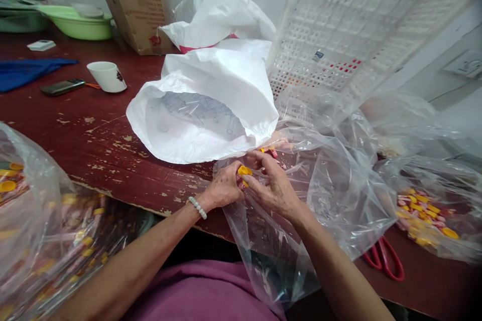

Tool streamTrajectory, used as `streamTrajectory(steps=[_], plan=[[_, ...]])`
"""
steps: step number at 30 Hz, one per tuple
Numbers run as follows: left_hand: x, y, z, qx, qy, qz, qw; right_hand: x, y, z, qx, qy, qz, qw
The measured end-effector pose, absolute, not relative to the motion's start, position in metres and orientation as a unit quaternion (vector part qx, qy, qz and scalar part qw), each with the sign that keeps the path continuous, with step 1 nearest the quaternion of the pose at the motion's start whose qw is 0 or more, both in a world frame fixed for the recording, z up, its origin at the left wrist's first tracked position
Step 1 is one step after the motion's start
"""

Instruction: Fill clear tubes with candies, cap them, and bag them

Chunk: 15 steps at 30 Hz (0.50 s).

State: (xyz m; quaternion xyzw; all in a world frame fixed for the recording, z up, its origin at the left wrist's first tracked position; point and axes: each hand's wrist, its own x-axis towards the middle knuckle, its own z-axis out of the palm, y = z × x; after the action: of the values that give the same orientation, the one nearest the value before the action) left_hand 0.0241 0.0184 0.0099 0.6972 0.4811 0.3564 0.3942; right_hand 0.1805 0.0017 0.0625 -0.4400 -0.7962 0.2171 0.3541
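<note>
My left hand (226, 184) is closed around a yellow-capped piece (245, 171), which lies at its thumb side, between my two hands. My right hand (274, 184) is half open just beside it, fingers apart, thumb at the cap and seemingly touching. The cap faces up; my left fingers cover much of the red part below, so I can't tell its long axis. Beyond, the white sack (222, 72) opens toward me, its thin contents hard to make out. Clear plastic (339, 180) blurs the pieces under it.
</note>
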Motion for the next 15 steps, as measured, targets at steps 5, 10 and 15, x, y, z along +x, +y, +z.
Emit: streamTrajectory(steps=[5, 10, 15], plan=[[0.023, 0.013, 0.017, 0.723, 0.496, 0.323, 0.356, 0.18, -0.007, 0.055, -0.428, -0.821, 0.151, 0.347], [0.015, 0.013, 0.017, 0.707, 0.507, 0.327, 0.37, 0.177, -0.005, 0.044, -0.406, -0.844, 0.208, 0.282], [0.0, 0.006, 0.026, 0.552, 0.467, 0.411, 0.556, 0.164, -0.003, 0.05, -0.412, -0.828, 0.186, 0.334]])
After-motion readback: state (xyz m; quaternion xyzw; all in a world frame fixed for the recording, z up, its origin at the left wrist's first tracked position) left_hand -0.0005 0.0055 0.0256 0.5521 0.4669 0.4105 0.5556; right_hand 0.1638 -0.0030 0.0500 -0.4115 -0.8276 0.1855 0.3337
